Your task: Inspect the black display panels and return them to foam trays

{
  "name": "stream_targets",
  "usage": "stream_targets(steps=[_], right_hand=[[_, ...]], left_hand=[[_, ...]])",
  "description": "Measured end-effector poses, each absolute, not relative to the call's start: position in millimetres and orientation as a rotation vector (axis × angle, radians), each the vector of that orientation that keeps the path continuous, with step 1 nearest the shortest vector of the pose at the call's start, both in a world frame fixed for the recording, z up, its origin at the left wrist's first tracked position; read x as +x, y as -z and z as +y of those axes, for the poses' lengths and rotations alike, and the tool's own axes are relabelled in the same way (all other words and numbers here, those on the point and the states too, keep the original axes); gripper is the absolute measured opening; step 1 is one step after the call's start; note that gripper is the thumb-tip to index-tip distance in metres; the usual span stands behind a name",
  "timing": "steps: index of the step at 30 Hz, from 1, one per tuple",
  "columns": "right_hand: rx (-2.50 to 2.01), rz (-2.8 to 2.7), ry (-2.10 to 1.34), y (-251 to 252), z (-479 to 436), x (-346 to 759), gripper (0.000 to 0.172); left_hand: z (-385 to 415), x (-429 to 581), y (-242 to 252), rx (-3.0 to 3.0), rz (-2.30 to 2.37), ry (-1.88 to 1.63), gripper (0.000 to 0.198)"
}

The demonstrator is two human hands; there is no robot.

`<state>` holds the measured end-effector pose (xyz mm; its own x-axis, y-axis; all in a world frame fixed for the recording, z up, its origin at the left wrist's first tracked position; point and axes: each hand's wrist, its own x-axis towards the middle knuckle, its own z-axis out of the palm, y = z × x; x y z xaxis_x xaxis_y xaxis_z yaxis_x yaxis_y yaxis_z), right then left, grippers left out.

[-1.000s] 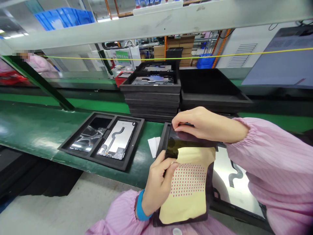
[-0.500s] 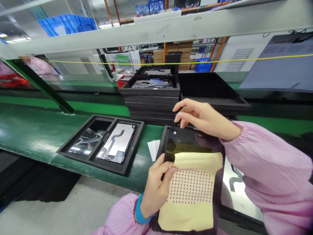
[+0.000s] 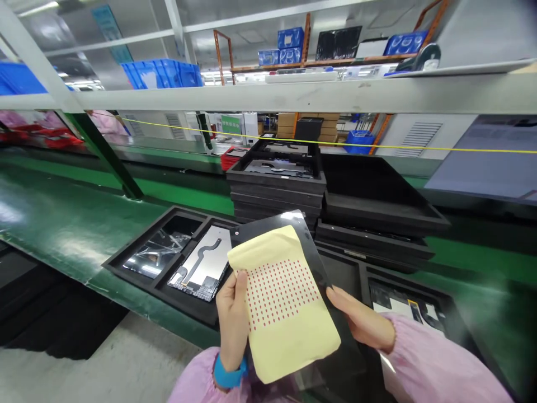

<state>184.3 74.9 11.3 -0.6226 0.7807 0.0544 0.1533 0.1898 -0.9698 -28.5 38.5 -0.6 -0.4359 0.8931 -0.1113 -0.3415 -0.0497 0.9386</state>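
A black glass screen panel [image 3: 311,254] is tilted up in front of me, with a red-and-white dot sticker at its top left corner. Lying over its face is a yellow sticker sheet [image 3: 293,333] covered with rows of small red dots. My left hand [image 3: 233,316] pinches the left edges of sheet and panel, thumb on top of the sheet. At the panel's right edge, my right hand [image 3: 363,320] grips it with its fingers partly hidden. Below and behind the panel, part of a black foam tray [image 3: 364,280] holds another screen [image 3: 413,308] on its right side.
To the left, a black tray [image 3: 146,284] holds a film-covered panel [image 3: 161,246] and a silver-backed screen [image 3: 205,260]. Stacked black trays [image 3: 277,187] stand behind, beside a large tray [image 3: 377,204]. A yellow cord [image 3: 356,145] and a white beam [image 3: 235,99] cross ahead.
My right hand has come down from above the panel's top edge and taken hold of its right edge. The panel and sheet have turned and shifted left in view. My view has tilted up.
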Motion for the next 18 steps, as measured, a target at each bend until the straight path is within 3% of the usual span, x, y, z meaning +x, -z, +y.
stream_targets(steps=[1, 3, 9, 14, 18], right_hand=[[-0.875, -1.704, -1.671, -13, 74, 174, 0.055], [-0.941, -1.477, -1.734, -24, 78, 161, 0.051], [-1.127, -1.390, -1.307, -90, 84, 185, 0.054], [-1.404, -1.023, -1.329, -111, 80, 225, 0.065], [-1.568, -0.830, -1.297, -101, 79, 248, 0.061]], left_hand=[[39, -28, 1, 0.670, 1.236, -1.643, 0.045], [42, -29, 2, 0.667, 1.153, -1.638, 0.039], [60, -75, 2, 0.494, 1.292, -1.893, 0.036], [110, -98, 31, 1.025, 1.429, -1.479, 0.055], [154, -90, 63, 1.182, 1.480, -1.242, 0.052]])
